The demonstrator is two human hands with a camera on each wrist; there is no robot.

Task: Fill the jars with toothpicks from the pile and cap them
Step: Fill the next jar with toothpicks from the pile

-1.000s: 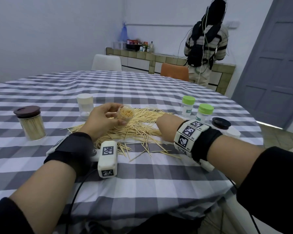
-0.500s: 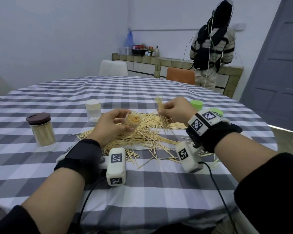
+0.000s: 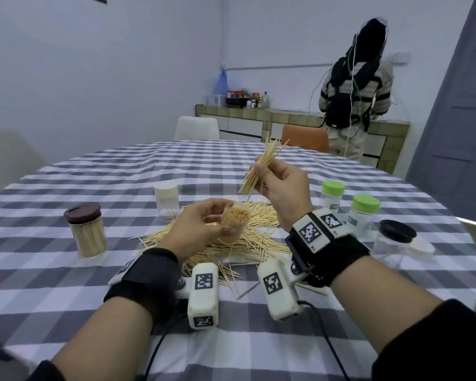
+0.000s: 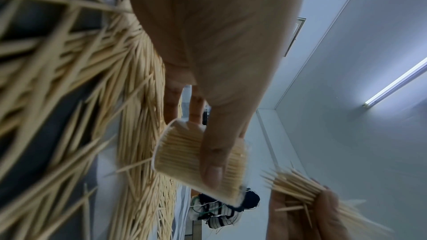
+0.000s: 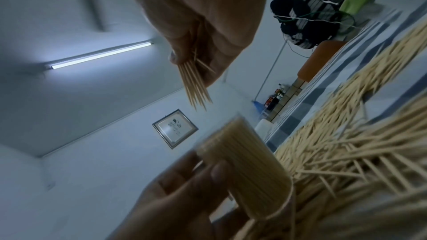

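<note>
My left hand [image 3: 204, 226] grips an uncapped clear jar [image 3: 234, 225] packed with toothpicks, tilted above the loose toothpick pile [image 3: 248, 243]. The same jar [image 4: 198, 163] shows under my thumb in the left wrist view, and blurred as the jar [image 5: 245, 163] in the right wrist view. My right hand [image 3: 275, 185] is raised above and right of the jar, pinching a bundle of toothpicks [image 3: 261, 166] that slants up and away. That bundle [image 5: 195, 87] sticks out past my fingertips in the right wrist view.
A brown-lidded full jar [image 3: 86, 229] stands at the left, a white-capped jar [image 3: 166, 198] behind the pile. Two green-capped jars [image 3: 332, 196] [image 3: 364, 213] and a black-lidded jar [image 3: 396, 239] stand at the right. A person [image 3: 355, 92] stands at the far counter; chairs line the table's far edge.
My right hand rose from the pile with a bundle of toothpicks and now holds it higher, above the jar. My left hand kept the jar tilted in place.
</note>
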